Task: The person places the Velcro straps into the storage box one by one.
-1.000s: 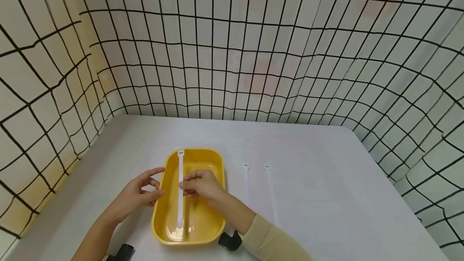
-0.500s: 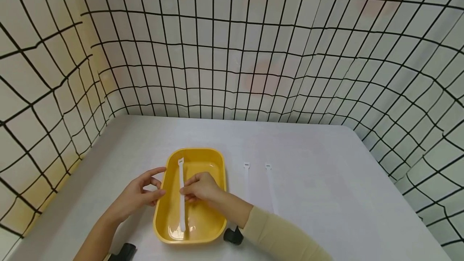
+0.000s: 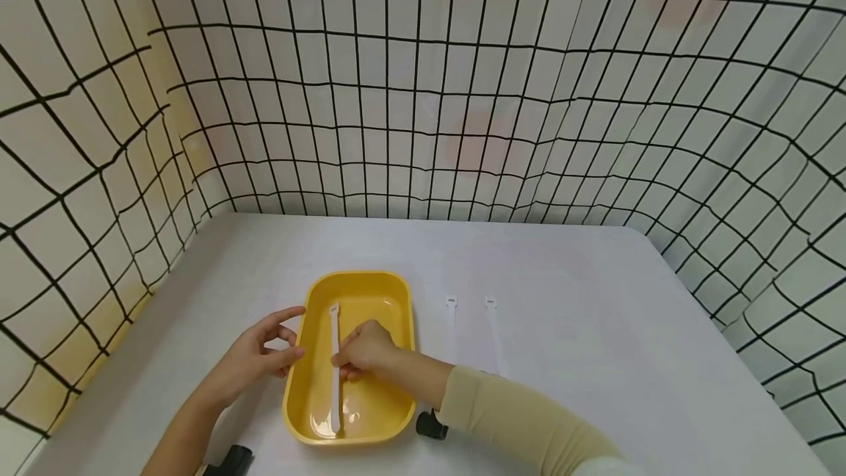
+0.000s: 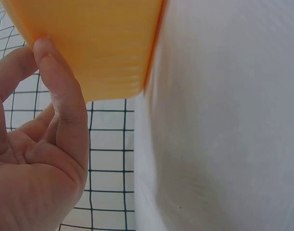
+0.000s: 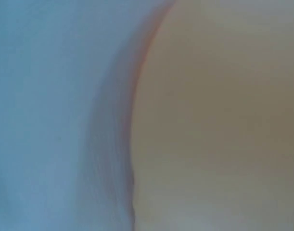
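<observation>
A yellow tray stands on the white table. My right hand reaches into it from the right. Between thumb and fingers it pinches a white cable tie with a slotted head, which lies lengthwise along the tray's left half. At the tray's left side is my left hand, its index finger and thumb touching the rim, apart from each other. The left wrist view has those fingertips against the tray's outer wall. The right wrist view is blurred and does not show the right hand.
Two more white cable ties lie to the right of the tray, the nearer one and another, partly hidden by the sleeve. A black wire grid stands round the back and sides of the table.
The right hand has brought the cable tie down and towards me; its head has left the tray's far rim and now sits inside. The left hand has barely moved.
</observation>
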Demonstrator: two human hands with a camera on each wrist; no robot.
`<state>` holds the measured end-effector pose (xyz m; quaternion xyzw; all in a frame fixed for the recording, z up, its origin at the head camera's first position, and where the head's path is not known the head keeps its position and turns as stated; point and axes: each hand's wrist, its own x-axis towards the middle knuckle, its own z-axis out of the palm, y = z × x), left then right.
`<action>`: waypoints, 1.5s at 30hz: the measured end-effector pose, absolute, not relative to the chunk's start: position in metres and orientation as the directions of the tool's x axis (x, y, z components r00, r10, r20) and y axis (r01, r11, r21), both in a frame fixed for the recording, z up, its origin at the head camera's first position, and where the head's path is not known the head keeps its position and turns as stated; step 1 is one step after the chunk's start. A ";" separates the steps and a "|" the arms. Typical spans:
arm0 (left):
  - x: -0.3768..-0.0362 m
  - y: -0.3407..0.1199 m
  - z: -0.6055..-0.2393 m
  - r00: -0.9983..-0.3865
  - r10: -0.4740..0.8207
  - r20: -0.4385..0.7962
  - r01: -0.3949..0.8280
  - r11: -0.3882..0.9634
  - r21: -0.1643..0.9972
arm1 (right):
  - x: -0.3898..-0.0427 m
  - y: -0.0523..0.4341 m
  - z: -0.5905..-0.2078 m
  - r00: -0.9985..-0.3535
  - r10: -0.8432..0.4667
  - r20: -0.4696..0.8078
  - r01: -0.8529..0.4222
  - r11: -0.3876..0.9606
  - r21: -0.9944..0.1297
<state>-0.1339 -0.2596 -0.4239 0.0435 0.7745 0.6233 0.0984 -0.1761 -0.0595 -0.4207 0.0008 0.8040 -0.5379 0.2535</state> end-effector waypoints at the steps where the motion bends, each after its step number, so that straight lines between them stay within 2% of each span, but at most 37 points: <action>1: -0.133 -0.260 -0.424 -0.977 0.190 -0.097 -0.055 0.216 0.975 | -0.175 -0.060 -0.421 -0.870 -0.272 -0.411 0.272 0.430 -0.861; 23: -0.132 -0.261 -0.428 -0.977 0.207 -0.054 -0.013 0.196 0.980 | -0.170 -0.073 -0.424 -0.867 -0.274 -0.417 0.273 0.438 -0.856; 45: -0.130 -0.259 -0.424 -0.979 0.195 -0.064 -0.022 0.212 0.977 | -0.173 -0.072 -0.425 -0.872 -0.264 -0.412 0.246 0.492 -0.835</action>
